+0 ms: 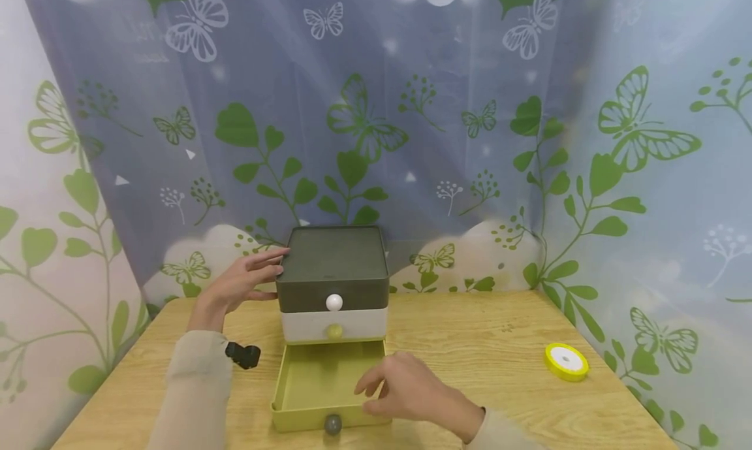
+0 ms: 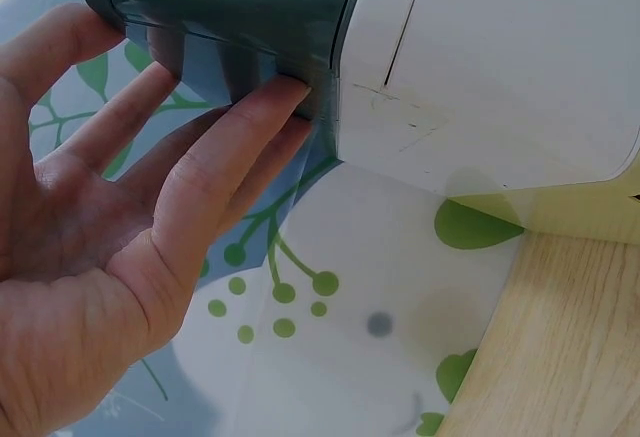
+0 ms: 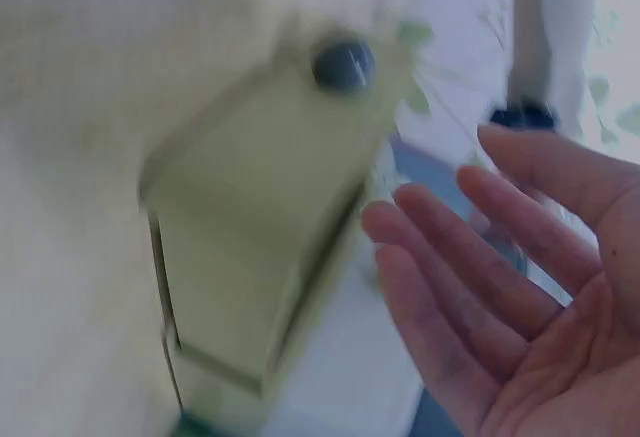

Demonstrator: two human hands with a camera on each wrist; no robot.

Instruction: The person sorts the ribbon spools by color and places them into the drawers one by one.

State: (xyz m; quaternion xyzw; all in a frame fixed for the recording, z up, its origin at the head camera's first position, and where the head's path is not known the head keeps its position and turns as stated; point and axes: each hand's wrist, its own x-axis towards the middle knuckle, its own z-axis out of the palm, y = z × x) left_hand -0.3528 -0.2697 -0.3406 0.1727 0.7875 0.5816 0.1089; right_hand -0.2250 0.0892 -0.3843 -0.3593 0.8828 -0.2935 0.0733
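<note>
A small stacked drawer box (image 1: 331, 257) stands on the table, with a dark green top tier, a white middle tier and a yellow-green bottom drawer (image 1: 282, 418) pulled out toward me. No object shows inside that drawer. My left hand (image 1: 243, 283) touches the left side of the dark tier with spread fingertips; the left wrist view shows the fingers (image 2: 240, 137) against its side. Over the right edge of the drawer hovers my right hand (image 1: 411, 388), fingers loosely bent and holding nothing. A grey round knob (image 1: 333, 425) sits on the drawer's front.
A yellow-rimmed roll with a white centre (image 1: 566, 360) lies on the right of the wooden table (image 1: 470, 345). Behind and at both sides hangs a curtain (image 1: 440, 176) printed with leaves and butterflies. A black wrist camera (image 1: 243, 355) sits by my left sleeve.
</note>
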